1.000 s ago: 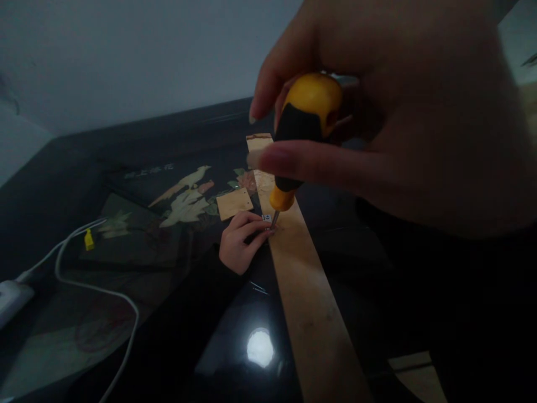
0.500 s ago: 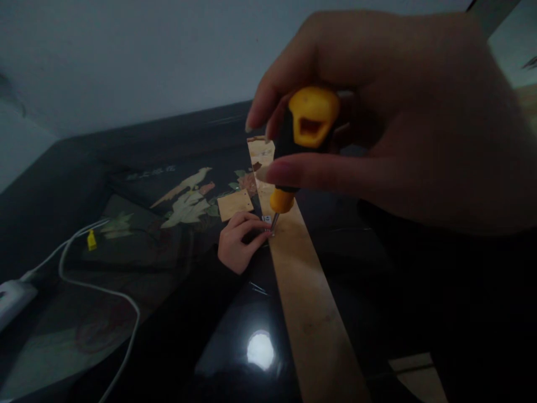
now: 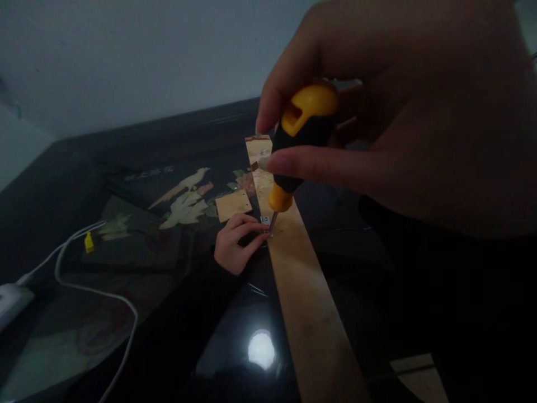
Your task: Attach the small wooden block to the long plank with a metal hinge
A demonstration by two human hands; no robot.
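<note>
My right hand (image 3: 361, 129) is closed around the yellow and black handle of a stubby screwdriver (image 3: 304, 134), thumb on the near side and forefinger on the far side. The screwdriver leans, its metal shaft pointing down at the left edge of a long wooden board (image 3: 306, 280). At that edge lies a small silver metal piece (image 3: 265, 220) with dark marks or holes, partly covered by fingers. My left hand (image 3: 235, 246) pinches this piece with thumb and forefinger beside the screwdriver's tip. Whether the tip sits in a screw is too small to tell.
Left of the board lies a small square wooden piece (image 3: 234, 206) with holes. The glossy dark table (image 3: 168, 296) bears a bird-and-flower picture. A white cable (image 3: 104, 292), a yellow tag (image 3: 89, 242) and a white power strip (image 3: 14, 302) are at the left. A wall rises behind.
The screwdriver handle has turned within my right fingers, its yellow notch now facing further left. My right hand has shifted slightly. My left hand keeps its place at the metal piece.
</note>
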